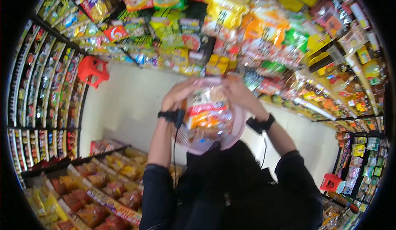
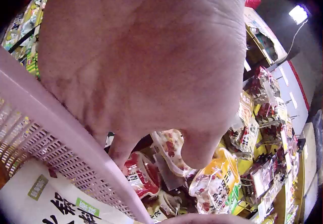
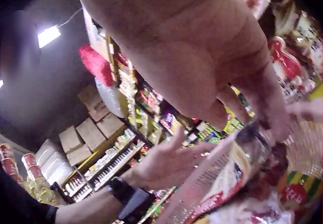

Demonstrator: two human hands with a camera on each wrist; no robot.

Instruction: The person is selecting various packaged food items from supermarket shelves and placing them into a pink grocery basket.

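Note:
A pink plastic basket (image 1: pixel 238 131) with mesh walls is close in front of the body and holds several food packets. On top lies a food packet (image 1: pixel 208 108) with white, red and orange print. My left hand (image 1: pixel 180 93) is at the basket's left far side; in the right wrist view its fingers (image 3: pixel 194 152) reach straight along the outer wall, thumb pointing up. At the far right rim, my right hand (image 1: pixel 240 93) pinches the gathered dark end of a clear-and-red food packet (image 3: pixel 229 176) inside the basket. The basket partly hides the left fingertips.
Ahead stand shelves of bagged snacks (image 1: pixel 264 28). A sloped display (image 1: pixel 99 184) of packaged goods is at the near left. Red plastic stools stand on the pale floor, one at the left (image 1: pixel 93 71), one at the right (image 1: pixel 331 183). Tall shelving (image 1: pixel 45 90) lines the left.

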